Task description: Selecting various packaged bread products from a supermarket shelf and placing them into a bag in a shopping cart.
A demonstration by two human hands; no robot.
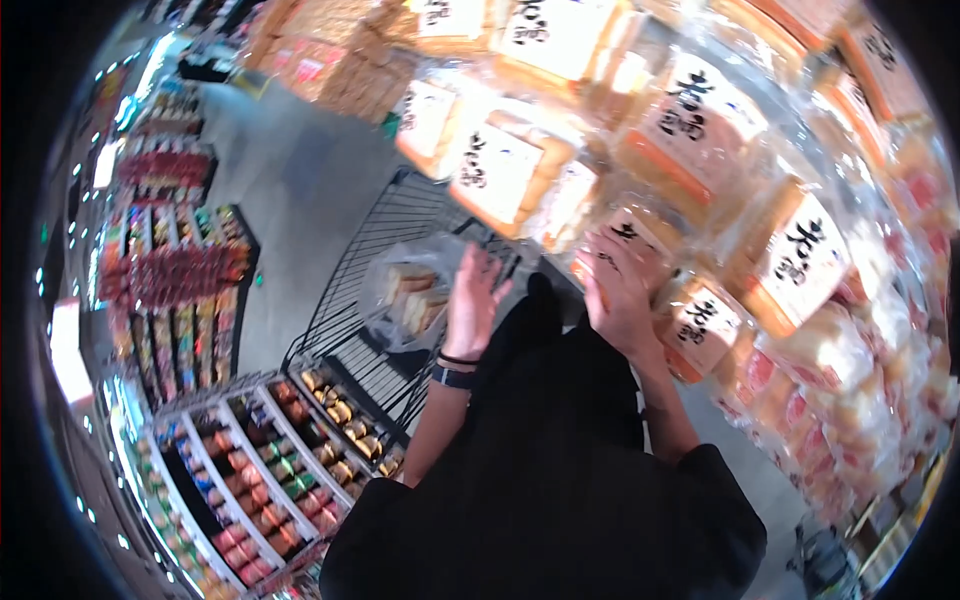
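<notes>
My left hand (472, 304) is raised beside the wire shopping cart (330, 307), palm up, fingers apart and nothing in it. In the cart, close to that hand, lies a clear plastic bag (382, 292) with thick bread slices (420, 304) inside. My right hand (621, 300) has its fingers over a bread pack (637, 232) with a printed label, at the near edge of the display. The hand covers much of this pack. Beside the right wrist sits another labelled bread pack (694, 326), and a larger loaf pack (799, 259) stands to its right.
More wrapped bread (499, 180) is heaped across the top and right. Clear bags with red-marked wrappers (810, 420) hang low at the right. Snack shelves (255, 472) stand left of the cart, with further shelving (180, 255) beyond the grey floor (292, 180).
</notes>
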